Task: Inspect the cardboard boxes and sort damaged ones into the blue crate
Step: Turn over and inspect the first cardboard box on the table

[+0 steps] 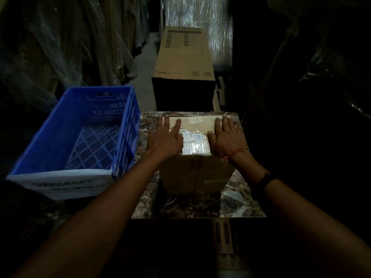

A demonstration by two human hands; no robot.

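The left hand [164, 138] and right hand [224, 137] lie flat, gripping nothing, on the taped brown cardboard box [197, 173], on the marbled slab [241, 201] right of the blue slatted plastic crate [50, 135]; dim light (plus tape glare) may mask damage.

In front of you lies a dark, brown-veined marble-patterned slab [236, 199]. One brown cardboard box [197, 173] with a taped label stands directly on it. A blue slatted plastic crate [128, 127] sits against its left edge; you cannot tell what supports it.
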